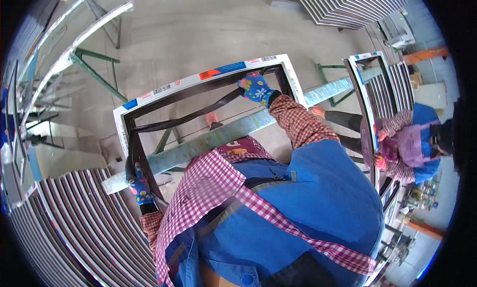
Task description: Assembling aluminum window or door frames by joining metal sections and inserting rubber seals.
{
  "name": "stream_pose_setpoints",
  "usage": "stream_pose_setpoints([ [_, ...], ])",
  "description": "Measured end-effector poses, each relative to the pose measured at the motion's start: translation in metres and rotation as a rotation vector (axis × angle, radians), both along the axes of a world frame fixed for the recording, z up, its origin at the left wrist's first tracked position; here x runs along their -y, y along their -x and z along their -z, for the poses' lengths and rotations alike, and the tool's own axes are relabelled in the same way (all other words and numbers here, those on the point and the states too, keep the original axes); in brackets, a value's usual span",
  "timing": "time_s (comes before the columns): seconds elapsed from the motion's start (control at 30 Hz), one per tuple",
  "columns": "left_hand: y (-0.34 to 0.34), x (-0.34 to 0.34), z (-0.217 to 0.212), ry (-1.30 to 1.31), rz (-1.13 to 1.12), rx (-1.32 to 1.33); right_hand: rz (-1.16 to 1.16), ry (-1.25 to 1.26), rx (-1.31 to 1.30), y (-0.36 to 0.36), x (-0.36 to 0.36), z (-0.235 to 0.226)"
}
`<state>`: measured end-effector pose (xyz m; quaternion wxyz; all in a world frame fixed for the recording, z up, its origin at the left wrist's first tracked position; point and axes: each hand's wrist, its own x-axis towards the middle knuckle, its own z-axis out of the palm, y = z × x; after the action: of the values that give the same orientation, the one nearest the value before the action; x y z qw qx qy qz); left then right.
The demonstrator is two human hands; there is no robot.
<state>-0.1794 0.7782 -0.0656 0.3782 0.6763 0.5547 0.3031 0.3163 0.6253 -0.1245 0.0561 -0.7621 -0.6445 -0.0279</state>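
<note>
From the head camera we see a rectangular window frame (208, 78), white outside and dark inside, lying across a long pale beam (238, 130) that runs under it from lower left to upper right. Our left hand (138, 185), in a patterned blue glove, is closed around the frame's near left side, just above the beam's lower end. Our right hand (257, 88), gloved the same, is wrapped around the dark inner edge at the frame's far right corner, above the beam. We judge that we are mid-carry or positioning the frame on the beam; any further move calls for both hands lifting together and keeping it level. Beyond the beam's right end a co-worker (415, 143) holds a second frame (370, 113) upright. Stacked frames (84, 222) lie below the beam's left end.
</note>
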Motion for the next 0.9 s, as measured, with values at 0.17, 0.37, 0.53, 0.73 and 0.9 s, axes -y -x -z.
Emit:
stream_pose_setpoints([
  [0.17,0.025,-0.012,0.045,0.003,-0.105,0.175,-0.046,-0.184,-0.006,0.090,0.044,-0.171],
  [0.37,0.006,-0.019,0.029,0.034,-0.074,0.433,0.177,-0.237,0.163,0.034,0.097,-0.195],
  [0.53,0.045,-0.040,0.025,0.009,-0.166,0.412,0.725,-0.207,-0.173,-0.001,0.182,-0.116],
  [0.73,0.040,-0.041,-0.038,0.010,-0.153,0.511,0.655,-0.680,-1.090,-0.024,0.158,-0.052],
  [0.9,0.060,-0.048,-0.047,0.009,-0.187,0.591,0.195,-0.250,-1.577,0.034,0.137,-0.219],
])
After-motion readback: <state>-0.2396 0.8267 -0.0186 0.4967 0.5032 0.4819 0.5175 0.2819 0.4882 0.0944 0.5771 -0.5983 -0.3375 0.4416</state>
